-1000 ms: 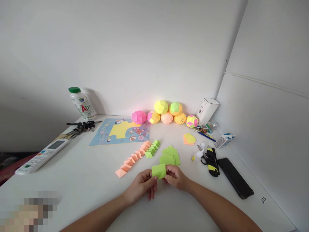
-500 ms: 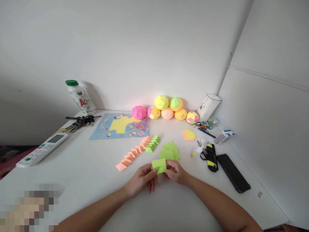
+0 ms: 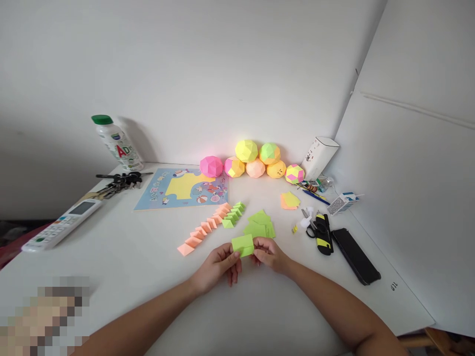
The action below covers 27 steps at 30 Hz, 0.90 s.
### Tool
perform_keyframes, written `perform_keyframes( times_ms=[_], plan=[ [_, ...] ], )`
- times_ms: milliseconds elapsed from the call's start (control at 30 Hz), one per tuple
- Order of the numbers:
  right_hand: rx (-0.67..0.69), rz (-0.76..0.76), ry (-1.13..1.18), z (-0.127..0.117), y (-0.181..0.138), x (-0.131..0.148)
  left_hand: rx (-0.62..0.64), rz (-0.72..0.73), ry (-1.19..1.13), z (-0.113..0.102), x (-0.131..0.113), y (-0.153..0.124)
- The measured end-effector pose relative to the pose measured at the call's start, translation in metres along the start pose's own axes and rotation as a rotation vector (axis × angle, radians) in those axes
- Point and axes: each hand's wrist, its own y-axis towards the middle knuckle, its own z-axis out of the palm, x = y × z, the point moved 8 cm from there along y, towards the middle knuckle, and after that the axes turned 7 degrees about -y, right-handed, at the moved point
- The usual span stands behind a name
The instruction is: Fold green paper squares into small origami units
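A green paper sheet (image 3: pixel 242 244) with a crease across it is held up between both hands. My left hand (image 3: pixel 218 266) pinches its left side, thumb in front and the other fingers curled behind. My right hand (image 3: pixel 270 254) grips the right edge between thumb and fingers. Just beyond lies a loose pile of green paper sheets (image 3: pixel 261 225). To the left of the pile, a short row of folded green paper pieces (image 3: pixel 233 215) runs beside a longer row of folded peach paper pieces (image 3: pixel 203 230).
Several faceted paper balls (image 3: pixel 246 151) are stacked against the wall. A blue puzzle-patterned board (image 3: pixel 159 194), a bottle (image 3: pixel 120 148) and a remote control (image 3: pixel 61 226) stand or lie left. Yellow and orange sheets (image 3: pixel 290 200), scissors (image 3: pixel 312 230), a box cutter (image 3: pixel 323 237) and a black phone (image 3: pixel 356 256) lie right.
The whole view has shifted slightly, so things sit a little higher in it. Both hands keep their hold on the green sheet, which is tilted a bit more.
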Motion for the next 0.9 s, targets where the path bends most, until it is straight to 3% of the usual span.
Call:
perform_keyframes(
  times_ms=[367, 567, 800, 900],
  plan=[
    [-0.105, -0.090, 0.048, -0.007, -0.001, -0.003, 0.011, 0.001, -0.051, -0.004, 0.003, 0.003],
    [-0.083, -0.235, -0.147, -0.001, -0.004, 0.006, 0.045, -0.031, -0.011, -0.001, 0.004, 0.003],
    [-0.155, -0.421, -0.335, -0.004, -0.006, 0.020, 0.053, -0.042, -0.017, -0.003, 0.006, 0.003],
    [-0.145, -0.440, -0.400, -0.003, -0.005, 0.021, 0.054, -0.039, -0.003, -0.002, 0.005, 0.003]
  ],
)
